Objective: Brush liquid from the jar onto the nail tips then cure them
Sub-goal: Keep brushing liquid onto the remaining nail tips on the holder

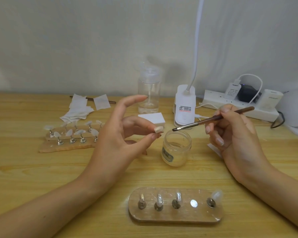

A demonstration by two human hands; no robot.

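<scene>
Two grips closed: left hand [120,134] pinches a blurry nail tip [158,129]; right hand [234,133] holds brush [212,118].

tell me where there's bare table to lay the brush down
Bare wood lies between the jar and the near oval stand, and at front left, nearer than the far tip stand. The back edge is crowded: wipes, pump bottle, lamp base, power strip.
</scene>
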